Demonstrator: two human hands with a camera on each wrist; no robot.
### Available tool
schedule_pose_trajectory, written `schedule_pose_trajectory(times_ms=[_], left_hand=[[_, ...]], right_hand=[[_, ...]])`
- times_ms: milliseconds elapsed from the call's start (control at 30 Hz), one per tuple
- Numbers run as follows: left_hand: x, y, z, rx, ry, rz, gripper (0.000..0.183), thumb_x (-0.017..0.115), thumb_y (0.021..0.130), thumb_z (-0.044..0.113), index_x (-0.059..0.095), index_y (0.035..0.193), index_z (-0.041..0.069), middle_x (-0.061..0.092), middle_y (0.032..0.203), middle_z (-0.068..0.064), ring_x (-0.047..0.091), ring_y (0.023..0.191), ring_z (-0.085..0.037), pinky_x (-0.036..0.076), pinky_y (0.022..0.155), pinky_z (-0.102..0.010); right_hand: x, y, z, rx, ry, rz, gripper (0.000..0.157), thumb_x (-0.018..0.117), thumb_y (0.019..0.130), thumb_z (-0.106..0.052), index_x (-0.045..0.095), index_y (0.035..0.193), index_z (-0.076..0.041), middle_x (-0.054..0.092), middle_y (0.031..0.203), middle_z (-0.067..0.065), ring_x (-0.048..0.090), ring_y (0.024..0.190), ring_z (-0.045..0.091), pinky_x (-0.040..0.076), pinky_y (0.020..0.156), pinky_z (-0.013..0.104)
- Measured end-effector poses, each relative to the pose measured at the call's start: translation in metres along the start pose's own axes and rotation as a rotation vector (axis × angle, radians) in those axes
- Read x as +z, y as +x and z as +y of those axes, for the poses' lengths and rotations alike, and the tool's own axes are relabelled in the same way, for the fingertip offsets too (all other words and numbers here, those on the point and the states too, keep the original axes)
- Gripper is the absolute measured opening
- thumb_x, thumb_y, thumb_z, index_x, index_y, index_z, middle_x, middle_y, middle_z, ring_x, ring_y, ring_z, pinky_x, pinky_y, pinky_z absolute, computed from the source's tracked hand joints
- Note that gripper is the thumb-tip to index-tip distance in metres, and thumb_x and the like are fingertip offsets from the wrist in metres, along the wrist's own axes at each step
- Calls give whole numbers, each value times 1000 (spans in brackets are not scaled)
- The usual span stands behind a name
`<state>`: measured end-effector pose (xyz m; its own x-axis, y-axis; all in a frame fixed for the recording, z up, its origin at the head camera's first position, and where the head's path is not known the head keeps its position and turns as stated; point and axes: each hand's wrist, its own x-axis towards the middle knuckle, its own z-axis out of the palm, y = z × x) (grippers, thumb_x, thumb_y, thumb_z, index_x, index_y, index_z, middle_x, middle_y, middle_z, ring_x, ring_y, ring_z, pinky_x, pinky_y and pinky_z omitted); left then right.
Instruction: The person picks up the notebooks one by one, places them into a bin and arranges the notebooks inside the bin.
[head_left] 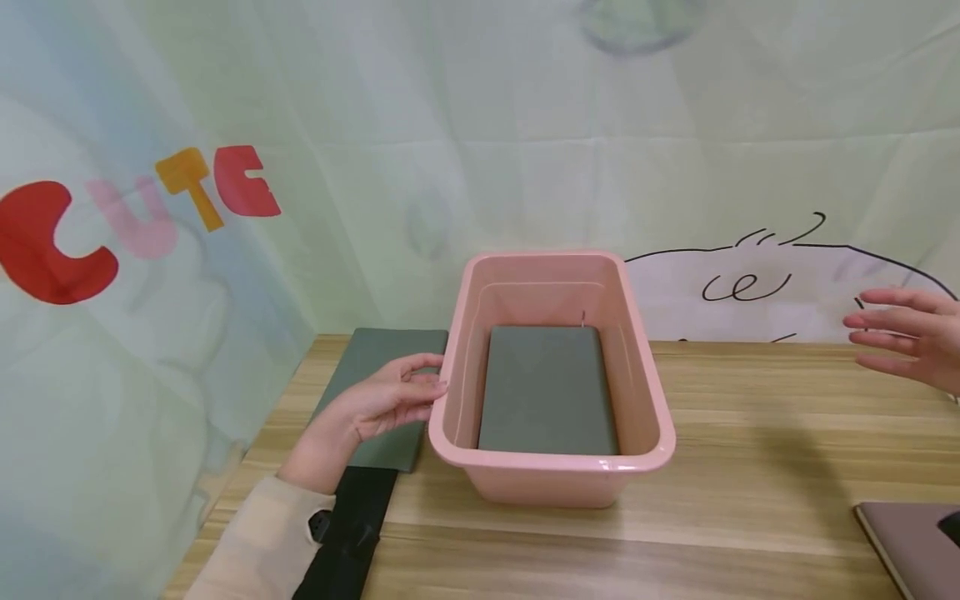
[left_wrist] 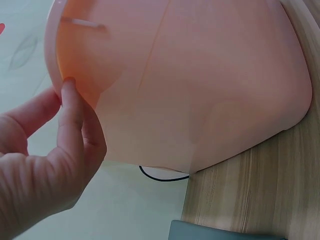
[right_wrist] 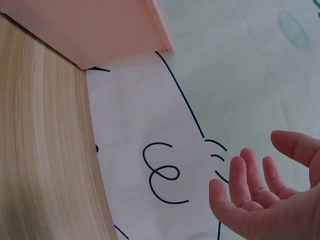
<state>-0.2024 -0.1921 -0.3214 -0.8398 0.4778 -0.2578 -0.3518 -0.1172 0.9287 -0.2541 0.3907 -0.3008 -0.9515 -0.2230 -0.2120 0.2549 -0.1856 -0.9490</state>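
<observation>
A pink plastic basin [head_left: 543, 486] stands on the wooden table, with a flat grey-green book [head_left: 547, 392] lying inside it. My left hand [head_left: 386, 396] pinches the basin's left rim between thumb and fingers. In the left wrist view, the left hand [left_wrist: 55, 155] has its fingertips curled at the rim of the basin [left_wrist: 165, 90], whose side wall fills most of the picture. Off to the right, my right hand [head_left: 911, 333] is raised with nothing in it. The right wrist view shows that right hand [right_wrist: 265, 200] with fingers spread and relaxed, apart from the basin [right_wrist: 100, 30].
A second grey-green book [head_left: 397, 343] lies left of the basin, partly behind my left hand. Below it is a black flat strip [head_left: 360, 517]. A mauve flat object [head_left: 915, 546] with something black on it sits at the lower right. A printed curtain [head_left: 480, 183] hangs behind the table.
</observation>
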Motion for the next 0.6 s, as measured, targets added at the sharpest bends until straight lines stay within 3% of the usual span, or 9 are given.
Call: schedule_pose_trajectory(times_ms=[233,333,467,600], left_hand=[[1,2,1,-3,4,3,46,47,93,-7,24,133,-10,59,98,-9,65,83,-14,55,71,-23],[1,2,1,-5,6,8,46,46,93,-7,24,133,-10,59,98,-9,65,83,-14,55,71,-23],[1,2,2,-4,4,6,46,45,93,-8,24,133,-11,60,98,-10,65,83,-15,55,71,-23],[1,2,2,-2,-2,1,46,46,93,-8,24,133,-11,60,98,-10,65,83,-15,55,71,-23]], right_hand=[[-30,-6,13,-147,56,-92,29,36,101,-6,60,112,-20,70,94,4,67,83,20,57,61,35],[-46,-4,19,-191,139,-206,32,27,104,-13,55,119,-16,69,101,10,67,89,24,57,65,37],[-72,1,28,-190,307,-375,48,12,105,-28,52,125,-10,64,111,19,64,98,31,57,71,42],[-107,9,39,-177,244,-244,41,19,104,-29,53,125,-17,67,108,14,65,94,29,57,68,45]])
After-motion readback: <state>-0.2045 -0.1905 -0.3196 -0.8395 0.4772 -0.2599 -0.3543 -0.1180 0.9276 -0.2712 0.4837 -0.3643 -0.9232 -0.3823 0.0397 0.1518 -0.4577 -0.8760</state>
